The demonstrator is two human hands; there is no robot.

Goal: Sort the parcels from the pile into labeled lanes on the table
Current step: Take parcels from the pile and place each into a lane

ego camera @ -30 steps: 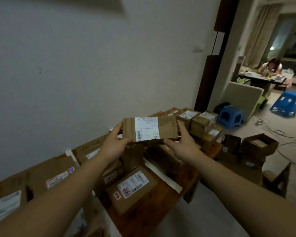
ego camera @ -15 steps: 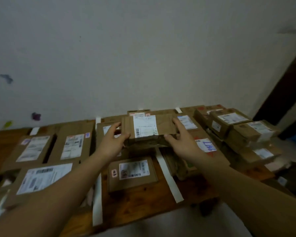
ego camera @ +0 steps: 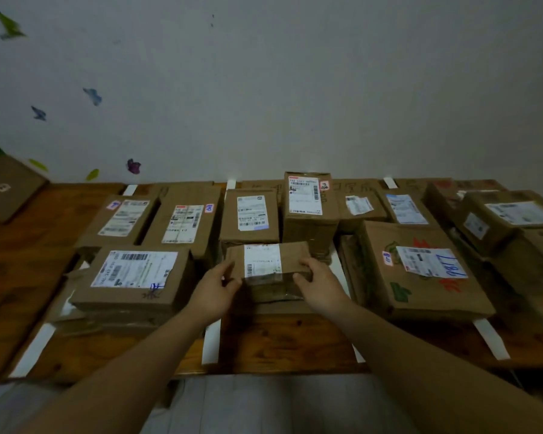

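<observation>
A small brown parcel [ego camera: 265,261] with a white shipping label sits low over the middle lane of the wooden table [ego camera: 282,343]. My left hand [ego camera: 215,288] grips its left end and my right hand [ego camera: 318,285] grips its right end. It lies on top of another flat parcel [ego camera: 276,294], in front of two upright boxes [ego camera: 250,216]. Whether it rests fully on that parcel I cannot tell.
White tape strips [ego camera: 210,343] divide the table into lanes. Labelled boxes [ego camera: 135,277] fill the left lane, a large box marked in blue [ego camera: 420,270] the right lane, and more boxes [ego camera: 511,220] stack at the far right. A wall stands behind.
My view has swung left from the room to face the table squarely. Both hands have brought the small parcel down from chest height to the middle lane.
</observation>
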